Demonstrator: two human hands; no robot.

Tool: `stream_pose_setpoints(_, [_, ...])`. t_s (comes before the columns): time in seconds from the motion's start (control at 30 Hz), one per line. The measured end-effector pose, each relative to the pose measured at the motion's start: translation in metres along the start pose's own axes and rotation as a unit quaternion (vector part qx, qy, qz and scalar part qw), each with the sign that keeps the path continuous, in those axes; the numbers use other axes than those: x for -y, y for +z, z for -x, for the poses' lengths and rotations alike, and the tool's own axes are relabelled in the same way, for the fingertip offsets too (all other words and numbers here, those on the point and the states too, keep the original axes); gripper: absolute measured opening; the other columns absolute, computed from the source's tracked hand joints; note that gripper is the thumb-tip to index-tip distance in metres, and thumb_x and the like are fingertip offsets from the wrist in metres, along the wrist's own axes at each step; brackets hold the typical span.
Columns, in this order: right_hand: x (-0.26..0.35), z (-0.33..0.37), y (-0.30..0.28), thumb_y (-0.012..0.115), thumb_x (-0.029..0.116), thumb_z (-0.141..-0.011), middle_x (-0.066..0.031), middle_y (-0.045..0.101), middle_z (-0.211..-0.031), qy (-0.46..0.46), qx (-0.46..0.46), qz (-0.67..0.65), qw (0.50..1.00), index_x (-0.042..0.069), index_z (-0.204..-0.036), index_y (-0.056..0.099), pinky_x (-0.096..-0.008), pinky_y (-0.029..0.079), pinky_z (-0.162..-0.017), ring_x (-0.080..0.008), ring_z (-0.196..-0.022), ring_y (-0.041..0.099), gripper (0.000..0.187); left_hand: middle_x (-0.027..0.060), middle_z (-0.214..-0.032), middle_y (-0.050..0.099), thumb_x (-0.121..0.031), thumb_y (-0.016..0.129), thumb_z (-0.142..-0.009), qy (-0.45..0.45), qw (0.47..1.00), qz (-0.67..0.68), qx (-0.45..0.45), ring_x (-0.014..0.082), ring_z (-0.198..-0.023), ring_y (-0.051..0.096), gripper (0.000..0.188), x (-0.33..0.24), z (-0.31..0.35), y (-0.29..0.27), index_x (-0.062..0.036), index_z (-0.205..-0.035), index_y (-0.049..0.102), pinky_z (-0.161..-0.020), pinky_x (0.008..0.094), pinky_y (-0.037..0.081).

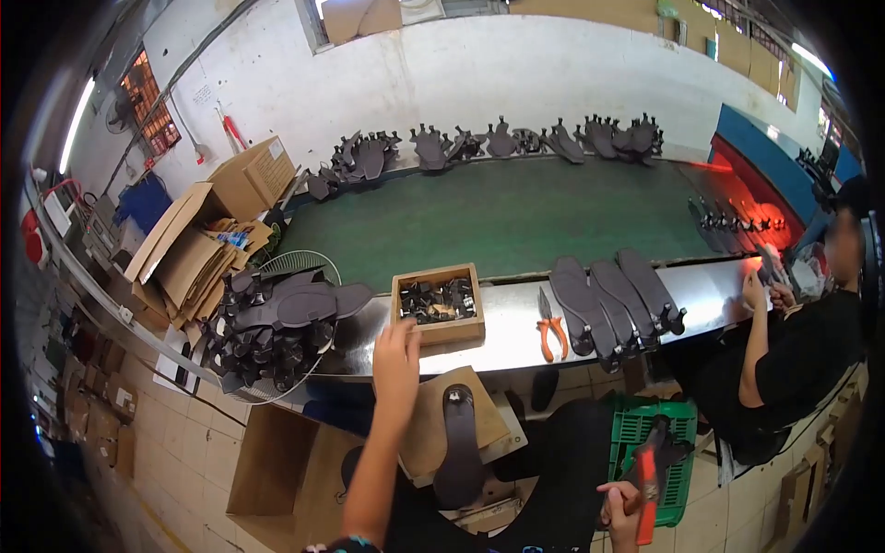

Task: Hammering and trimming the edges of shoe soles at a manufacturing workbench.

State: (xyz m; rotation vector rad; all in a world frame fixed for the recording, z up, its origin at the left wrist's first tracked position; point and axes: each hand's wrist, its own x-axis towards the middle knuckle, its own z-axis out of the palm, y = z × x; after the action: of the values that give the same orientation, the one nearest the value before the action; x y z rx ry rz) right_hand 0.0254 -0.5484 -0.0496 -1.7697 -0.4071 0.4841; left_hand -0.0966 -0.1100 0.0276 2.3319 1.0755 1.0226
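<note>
My left hand (396, 355) reaches to the near left corner of a wooden box (447, 338) holding small black parts (433, 300). Its fingers are stretched out with nothing visible in them; whether they touch the rim is unclear. At lower right, my right hand (621, 510) is closed around a hand tool with red handles (647, 488); its exact kind is hard to make out. Between my arms, a dark sandal sole (458, 461) with a shiny fitting at its far end lies on a tan board (429, 419). No hand touches the sole.
Orange-handled pliers (550, 336) and several dark soles (613, 304) lie on the metal ledge (512, 318) before a green belt (498, 207). Left stands a heaped wire basket (334, 267). A green crate (682, 479) is by my right hand; a co-worker (797, 341) sits at right.
</note>
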Motion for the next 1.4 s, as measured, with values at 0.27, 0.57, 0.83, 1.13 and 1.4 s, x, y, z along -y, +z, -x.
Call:
stream_pose_setpoints(0.27, [0.02, -0.059, 0.046, 0.056, 0.012, -0.099, 0.0027, 0.038, -0.051, 0.02, 0.063, -0.246, 0.967, -0.004, -0.084, 0.059, -0.0217, 0.032, -0.035, -0.0053, -0.036, 0.035, 0.022, 0.0165, -0.092, 0.068, -0.019, 0.073, -0.085, 0.043, 0.953, -0.207, 0.214, 0.0339, -0.087, 0.067, 0.017, 0.053, -0.107, 0.056, -0.0029, -0.092, 0.073, -0.077, 0.0435, 0.053])
stream_pose_setpoints(0.57, [0.084, -0.089, 0.092, 0.06, 0.01, -0.098, -0.004, 0.069, -0.072, -0.037, 0.211, -0.19, 0.958, -0.004, -0.103, 0.073, -0.0228, 0.045, -0.057, -0.0087, -0.062, 0.06, 0.019, 0.0132, -0.09, 0.065, -0.009, 0.071, -0.088, 0.116, 0.993, 0.011, -0.018, 0.0302, -0.08, 0.064, 0.009, -0.036, -0.045, -0.002, -0.0002, -0.091, 0.069, -0.07, 0.0374, 0.052])
stream_pose_setpoints(0.83, [0.18, -0.075, 0.119, 0.067, 0.02, -0.097, -0.0136, 0.072, -0.103, -0.122, 0.292, -0.29, 0.903, -0.002, -0.117, 0.065, -0.0199, 0.044, -0.047, -0.0049, -0.051, 0.05, 0.03, 0.0121, -0.094, 0.066, 0.003, 0.081, -0.076, 0.339, 0.938, 0.03, -0.069, 0.024, -0.076, 0.063, 0.022, -0.133, 0.071, -0.086, 0.0048, -0.095, 0.07, -0.065, 0.034, 0.051])
stream_pose_setpoints(1.13, [0.192, -0.054, 0.129, 0.073, 0.005, -0.087, -0.0252, 0.071, -0.102, -0.173, 0.365, -0.3, 0.864, -0.002, -0.105, 0.065, -0.0205, 0.045, -0.047, -0.006, -0.055, 0.055, 0.02, 0.0089, -0.103, 0.062, -0.003, 0.085, -0.075, 0.448, 0.891, 0.022, -0.069, 0.0216, -0.081, 0.064, 0.034, -0.112, 0.114, -0.108, 0.0013, -0.106, 0.071, -0.063, 0.0311, 0.054])
stream_pose_setpoints(1.4, [0.163, -0.091, 0.177, 0.073, -0.001, -0.085, -0.0216, 0.07, -0.108, -0.089, 0.365, -0.223, 0.9, 0.0, -0.092, 0.06, -0.0193, 0.041, -0.044, -0.0046, -0.053, 0.053, 0.015, 0.0151, -0.114, 0.065, -0.013, 0.082, -0.08, 0.157, 0.969, 0.162, -0.096, 0.0329, -0.103, 0.064, 0.043, -0.054, 0.124, -0.038, 0.0008, -0.116, 0.064, -0.089, 0.0386, 0.054])
